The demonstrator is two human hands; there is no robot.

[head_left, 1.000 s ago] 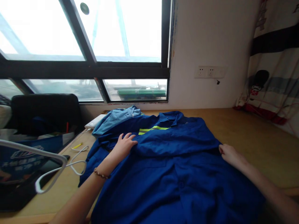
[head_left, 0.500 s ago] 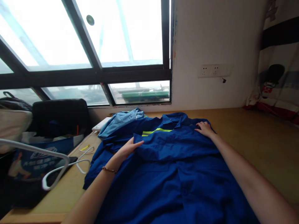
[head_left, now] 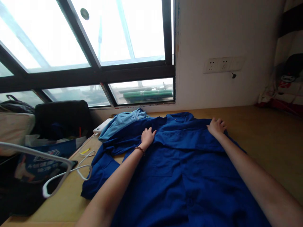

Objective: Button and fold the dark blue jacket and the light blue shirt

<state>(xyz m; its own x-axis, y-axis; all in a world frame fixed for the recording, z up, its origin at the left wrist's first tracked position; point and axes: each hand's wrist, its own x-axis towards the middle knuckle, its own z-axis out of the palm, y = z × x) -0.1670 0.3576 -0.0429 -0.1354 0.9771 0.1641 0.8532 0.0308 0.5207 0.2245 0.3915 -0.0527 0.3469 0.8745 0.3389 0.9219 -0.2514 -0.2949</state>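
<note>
At the far left, well away from the fingers, a dark backpack sits on a pale bag. Nearer the left hand, but still well apart, a printed blue bag stands open beside the tabletop; something white and a red stick show at its top, the rest too dark to make out. A black backrest rises behind it. A thick white cable crosses before the blue bag, partly hiding it, and loops over the tabletop left of the left fingers, near a yellow strip. Its end meets a white box, which touches a light blue shirt, bunched beyond and left of those fingers.

The left fingers are slightly bent on the dark blue shirt, which lies spread between and below both hands, one sleeve reaching left of them; whether they pinch it I cannot tell. A window fills the space beyond.

The right hand bends its fingers over the shirt's far shoulder, their grip also unclear. Beyond and above them are wall sockets; farther right hangs a curtain.
</note>
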